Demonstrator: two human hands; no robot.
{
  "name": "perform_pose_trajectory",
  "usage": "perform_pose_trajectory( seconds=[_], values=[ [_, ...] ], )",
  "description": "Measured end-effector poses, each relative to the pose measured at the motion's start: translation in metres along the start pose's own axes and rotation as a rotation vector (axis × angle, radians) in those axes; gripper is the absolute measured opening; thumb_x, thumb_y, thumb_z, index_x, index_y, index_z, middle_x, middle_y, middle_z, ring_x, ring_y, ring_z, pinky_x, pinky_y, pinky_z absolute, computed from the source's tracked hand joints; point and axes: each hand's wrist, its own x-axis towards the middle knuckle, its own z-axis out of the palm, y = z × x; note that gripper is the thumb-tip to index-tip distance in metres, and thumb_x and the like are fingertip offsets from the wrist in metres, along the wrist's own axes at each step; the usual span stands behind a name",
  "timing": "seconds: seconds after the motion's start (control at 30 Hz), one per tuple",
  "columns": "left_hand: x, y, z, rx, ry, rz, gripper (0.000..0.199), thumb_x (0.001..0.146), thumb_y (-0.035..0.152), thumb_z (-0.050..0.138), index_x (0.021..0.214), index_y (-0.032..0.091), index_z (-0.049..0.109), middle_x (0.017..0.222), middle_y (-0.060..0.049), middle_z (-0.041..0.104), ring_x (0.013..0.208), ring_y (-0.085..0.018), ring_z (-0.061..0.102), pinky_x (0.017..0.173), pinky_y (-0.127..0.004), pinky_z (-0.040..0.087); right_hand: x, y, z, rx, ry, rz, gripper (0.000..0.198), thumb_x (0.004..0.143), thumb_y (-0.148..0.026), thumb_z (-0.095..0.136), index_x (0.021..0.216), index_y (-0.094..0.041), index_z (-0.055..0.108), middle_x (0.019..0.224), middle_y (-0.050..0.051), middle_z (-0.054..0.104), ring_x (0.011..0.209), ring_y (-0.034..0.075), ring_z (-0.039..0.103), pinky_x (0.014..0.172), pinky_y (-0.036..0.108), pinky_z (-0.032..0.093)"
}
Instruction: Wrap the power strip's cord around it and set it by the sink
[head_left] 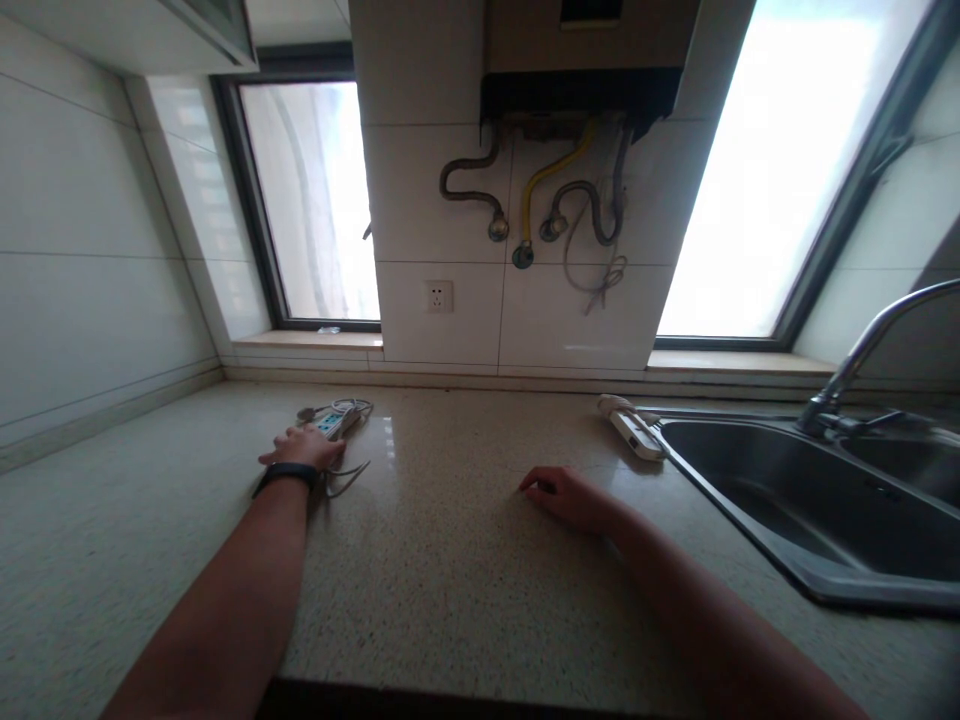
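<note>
- One power strip (330, 425) is lying on the speckled counter (435, 560) at the left hand (302, 446), its near end passing under the palm side and its blue-green face showing just beyond the fingers.
- The left fingers are spreading forward beside the strip; whether they are gripping it, I cannot tell.
- One pale cord (349, 406) is looping at the strip's far end.
- One right hand (566, 497) is resting on the counter, well apart from that strip; its fingers are curling loosely around no visible object, and how fully they are closing I cannot tell.
- One white corded bar (637, 438) is lying between the right hand and the sink (757, 535), near the rim.
- Two windows are flanking three wall hoses.
</note>
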Motion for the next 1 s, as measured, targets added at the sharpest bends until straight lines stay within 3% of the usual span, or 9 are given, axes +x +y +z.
perform_pose_trajectory(
  seconds=[0.23,0.5,0.7,0.9,1.0],
  values=[
    [-0.005,0.006,0.001,-0.012,0.023,0.121,0.071,0.071,0.06,0.055,0.128,0.017,0.056,0.128,-0.02,0.045,0.115,-0.041,0.047,0.088,-0.061,0.043,0.002,0.005,0.002,0.001,0.004,-0.003,0.027,0.091,-0.033,0.055,0.11,-0.022,0.072,0.086,0.003,0.067,0.076,0.014,0.059,0.069,0.025,0.042],
    [-0.022,0.03,0.004,-0.07,0.245,0.378,0.073,0.078,0.059,0.052,0.143,0.027,0.043,0.128,-0.014,0.046,0.115,-0.034,0.047,0.094,-0.047,0.045,0.002,0.0,0.0,-0.002,0.003,-0.007,0.027,0.091,-0.032,0.055,0.11,-0.022,0.072,0.084,0.003,0.067,0.074,0.014,0.058,0.068,0.025,0.041],
    [-0.054,0.059,-0.002,-0.174,0.441,0.7,0.064,0.082,0.049,0.059,0.139,0.021,0.05,0.117,-0.011,0.053,0.104,-0.026,0.05,0.095,-0.038,0.045,0.0,0.002,0.001,0.018,0.001,-0.016,0.028,0.091,-0.031,0.055,0.11,-0.022,0.072,0.088,0.004,0.067,0.077,0.015,0.06,0.07,0.026,0.043],
    [-0.101,0.088,-0.013,-0.173,0.44,1.018,0.069,0.077,0.038,0.069,0.141,0.023,0.05,0.121,-0.008,0.054,0.11,-0.025,0.047,0.096,-0.037,0.044,0.0,0.001,0.001,0.023,0.038,-0.033,0.028,0.091,-0.031,0.054,0.111,-0.02,0.071,0.082,0.003,0.065,0.073,0.014,0.057,0.068,0.027,0.042],
    [-0.123,0.101,-0.016,-0.153,0.426,1.181,0.072,0.075,0.033,0.07,0.143,0.024,0.047,0.121,-0.007,0.054,0.111,-0.023,0.046,0.1,-0.039,0.042,0.002,0.001,0.002,0.077,0.158,-0.066,0.03,0.093,-0.032,0.051,0.113,-0.018,0.067,0.073,0.001,0.057,0.065,0.013,0.051,0.063,0.026,0.039]
  ],
)
